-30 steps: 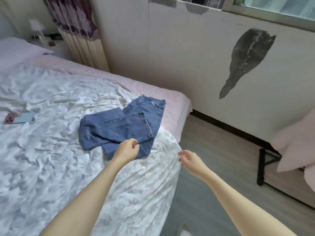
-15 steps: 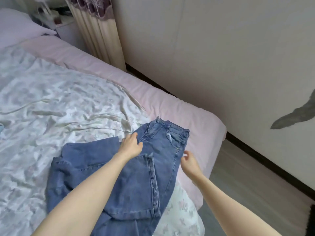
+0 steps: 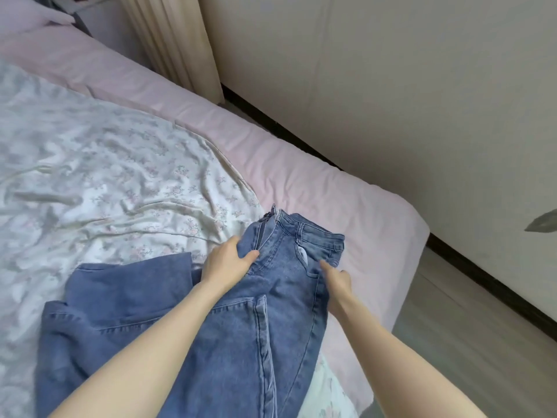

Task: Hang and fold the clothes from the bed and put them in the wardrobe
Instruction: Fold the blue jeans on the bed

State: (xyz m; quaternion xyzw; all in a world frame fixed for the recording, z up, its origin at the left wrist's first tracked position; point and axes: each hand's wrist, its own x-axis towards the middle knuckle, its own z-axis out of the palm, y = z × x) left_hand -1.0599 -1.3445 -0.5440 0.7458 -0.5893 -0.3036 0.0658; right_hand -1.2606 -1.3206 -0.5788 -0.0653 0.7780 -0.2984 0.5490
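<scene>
Head view looks down on a bed (image 3: 346,188) covered by a pink sheet, with a crumpled floral quilt (image 3: 105,164) spread over most of it. A pair of blue jeans (image 3: 241,342) lies near the bed's right edge, close to its near corner — the waistband points away from the person, toward the far side, and the legs are folded back over one another toward the near-left, partly on the quilt and partly on the pink sheet.

The left hand (image 3: 227,260) rests on the jeans just left of the open zipper, its thumb and fingers closing on a fold of denim at the fly, so it is grasping the jeans. The right hand (image 3: 336,277) lies on the jeans below the front pocket, by the waistband's right end; one finger reaches toward the pocket while the others curl down against the cloth — whether they pinch the fabric or only press on it cannot be told.

Beyond the bed's far edge runs a pale wall (image 3: 376,86) with a dark skirting strip, and a cream curtain (image 3: 174,40) hangs at the far corner. Grey floor (image 3: 467,342) shows to the right of the bed.
</scene>
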